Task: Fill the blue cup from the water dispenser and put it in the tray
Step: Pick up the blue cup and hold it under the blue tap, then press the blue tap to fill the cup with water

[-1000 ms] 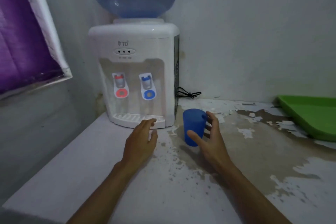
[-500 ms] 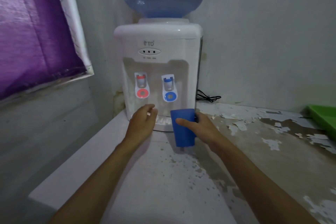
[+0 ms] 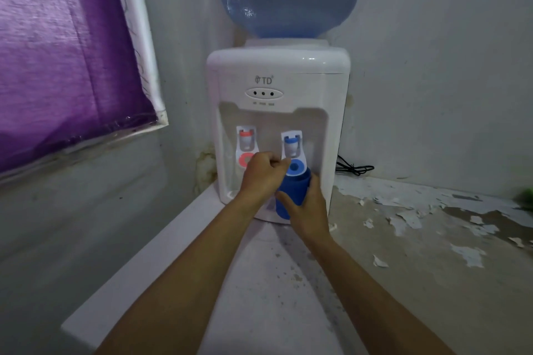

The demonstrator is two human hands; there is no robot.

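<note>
Presently: blue cup (image 3: 292,193) gripped in right hand (image 3: 310,206), tilted beneath blue tap (image 3: 294,153) of water dispenser (image 3: 277,124); left hand (image 3: 264,174) fingers curled at lever; risk: tilt spills water once flowing; tray barely visible far right.

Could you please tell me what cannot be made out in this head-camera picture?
- Water level in the blue cup: the cup's wall and the right hand hide it.
- Whether the blue tap is running: the left hand covers the lever.
- Green tray: cut off by the right edge.
</note>
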